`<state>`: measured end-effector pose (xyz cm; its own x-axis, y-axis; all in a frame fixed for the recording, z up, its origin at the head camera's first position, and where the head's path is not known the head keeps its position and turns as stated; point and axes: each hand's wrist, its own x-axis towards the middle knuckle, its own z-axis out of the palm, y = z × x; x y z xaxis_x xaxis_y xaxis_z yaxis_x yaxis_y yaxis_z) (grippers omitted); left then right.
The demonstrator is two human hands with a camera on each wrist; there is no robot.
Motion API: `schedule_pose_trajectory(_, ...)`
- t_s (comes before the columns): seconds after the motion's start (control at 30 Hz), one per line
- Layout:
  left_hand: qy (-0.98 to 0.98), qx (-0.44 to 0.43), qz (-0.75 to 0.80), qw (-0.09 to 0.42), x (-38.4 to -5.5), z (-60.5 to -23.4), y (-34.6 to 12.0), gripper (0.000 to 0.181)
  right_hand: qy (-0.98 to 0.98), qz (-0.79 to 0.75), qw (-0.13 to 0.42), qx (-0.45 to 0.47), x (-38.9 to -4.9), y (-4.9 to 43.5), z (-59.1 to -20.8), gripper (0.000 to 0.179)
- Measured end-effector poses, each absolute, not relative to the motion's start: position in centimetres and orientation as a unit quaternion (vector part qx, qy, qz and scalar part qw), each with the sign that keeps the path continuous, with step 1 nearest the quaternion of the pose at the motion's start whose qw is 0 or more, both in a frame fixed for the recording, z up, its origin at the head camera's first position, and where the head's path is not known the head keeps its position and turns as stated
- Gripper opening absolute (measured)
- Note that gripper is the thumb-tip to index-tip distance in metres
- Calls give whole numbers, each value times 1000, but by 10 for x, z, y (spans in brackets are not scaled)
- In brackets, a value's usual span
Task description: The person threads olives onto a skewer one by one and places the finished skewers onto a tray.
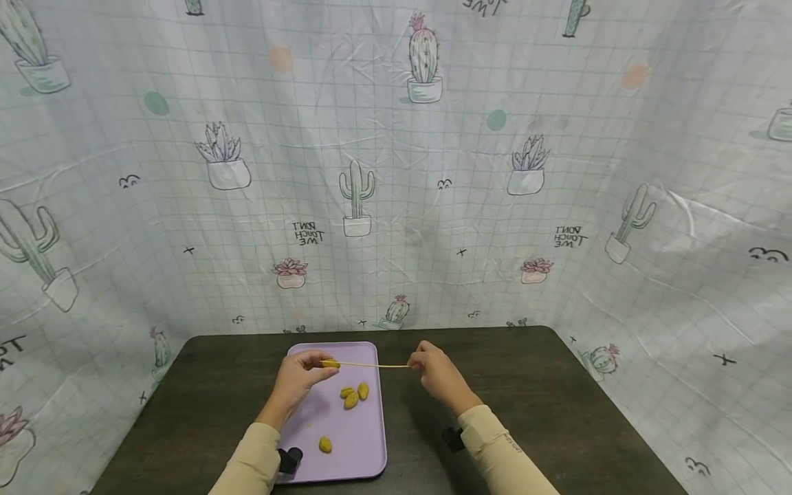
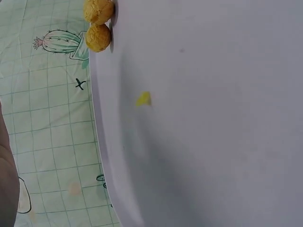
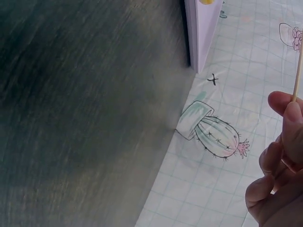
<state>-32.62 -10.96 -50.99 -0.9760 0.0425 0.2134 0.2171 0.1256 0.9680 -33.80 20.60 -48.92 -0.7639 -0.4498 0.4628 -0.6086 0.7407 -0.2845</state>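
Left hand point(image 1: 298, 375): fingers pinching an oval yellow piece point(image 1: 333, 364) above the tray point(image 1: 359, 447)
Right hand point(image 1: 439, 375): fingers pinching a thin stick point(image 1: 392, 366)
Stick: runs to the oval yellow piece; whether piercing, cannot tell
Loose pieces point(image 1: 351, 400): three clustered, one apart
Tray: lilac, on the dark table point(image 1: 526, 392)

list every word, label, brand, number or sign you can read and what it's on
"DON'T TOUCH ME": twice on the patterned curtain, letters seemingly mirror-reversed.
"X": small crosses on the curtain.
Cut-off lettering at the curtain's top and left edges: not fully readable.
Dark lettering on the right sleeve: too small to read.
No numbers readable.
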Motion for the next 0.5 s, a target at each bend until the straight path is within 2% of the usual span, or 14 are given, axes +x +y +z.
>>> schedule_pose_trajectory(0.23, -746, -78, -657, 70, -327, -508, -108, 26, -913, 227, 191, 279, -336, 203, -488, 37)
schedule_pose_trajectory(0.5, -735, -90, -671, 36, -329, -508, -105, 32, -916, 218, 208, 264, -333, 197, -489, 36)
